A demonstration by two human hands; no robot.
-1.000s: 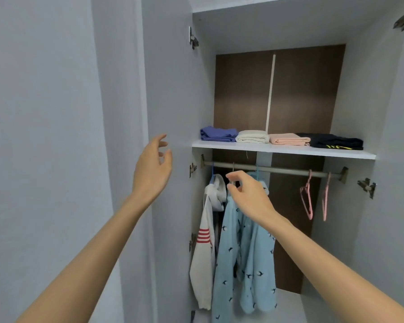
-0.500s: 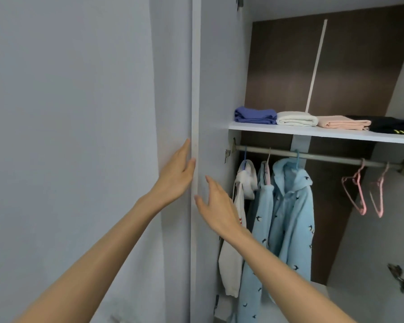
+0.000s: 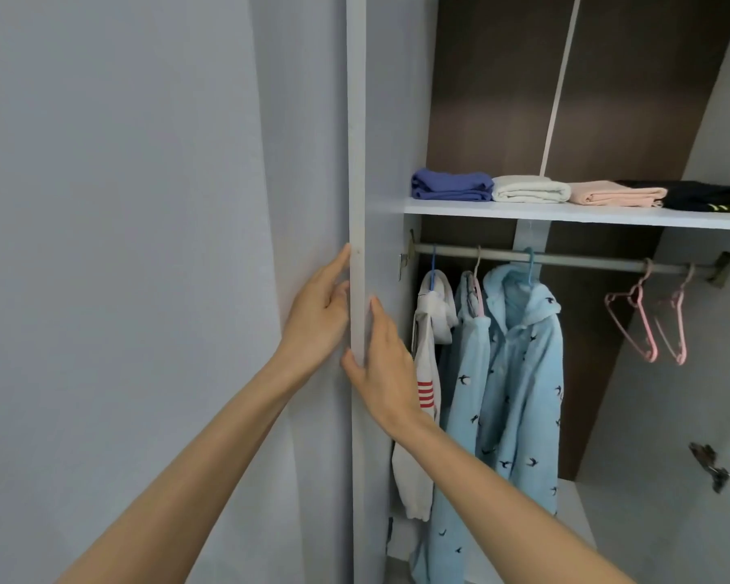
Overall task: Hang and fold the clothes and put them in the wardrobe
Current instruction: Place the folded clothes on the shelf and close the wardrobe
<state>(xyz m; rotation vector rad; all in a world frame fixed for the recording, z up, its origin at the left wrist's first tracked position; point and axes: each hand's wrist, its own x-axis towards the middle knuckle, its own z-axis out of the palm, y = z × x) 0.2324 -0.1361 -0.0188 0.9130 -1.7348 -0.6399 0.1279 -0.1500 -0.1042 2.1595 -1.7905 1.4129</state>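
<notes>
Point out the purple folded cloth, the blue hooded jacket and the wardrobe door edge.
purple folded cloth (image 3: pixel 452 190), head view, middle of front fold.
blue hooded jacket (image 3: pixel 523 373), head view, chest.
door edge (image 3: pixel 356 141), head view, upper bare stretch.

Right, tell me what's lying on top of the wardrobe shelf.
On the shelf, left to right: blue garment, white garment, pink garment, black garment, all folded. The black one runs out of frame; anything behind them is hidden.
</notes>
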